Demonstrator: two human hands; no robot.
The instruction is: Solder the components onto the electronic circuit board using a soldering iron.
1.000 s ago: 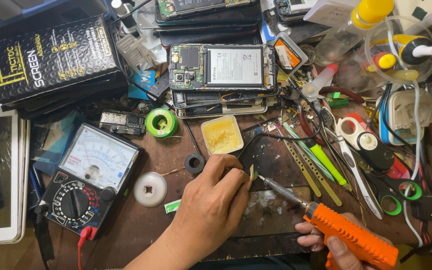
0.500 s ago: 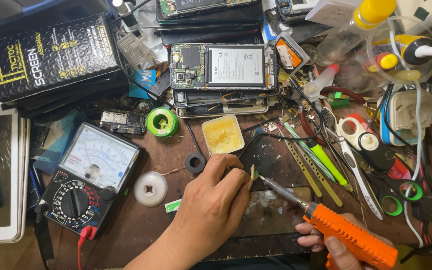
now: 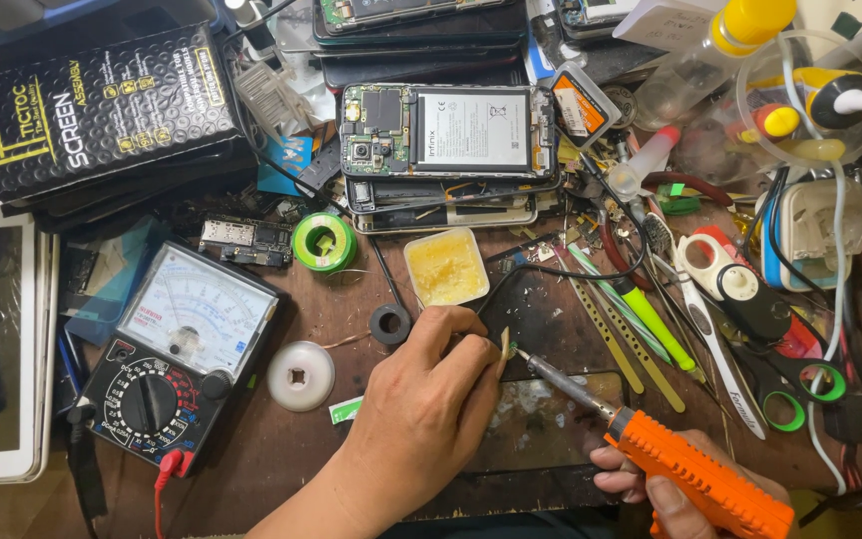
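Observation:
My left hand (image 3: 426,409) rests low in the middle of the bench, pinching a small flat tan part (image 3: 504,346) upright between thumb and fingers. My right hand (image 3: 665,479) grips an orange-handled soldering iron (image 3: 695,474) at the lower right. The iron's metal tip (image 3: 523,355) touches the small part. Both sit over a dark work mat (image 3: 541,309). Just behind my left hand is a small white tub of yellow flux paste (image 3: 445,267).
An opened phone (image 3: 446,130) lies on stacked phones at the back. An analog multimeter (image 3: 177,359) sits at left beside a white reel (image 3: 300,375), a green solder spool (image 3: 323,242) and a black ring (image 3: 390,323). Tweezers, scissors, bottles and cables crowd the right side.

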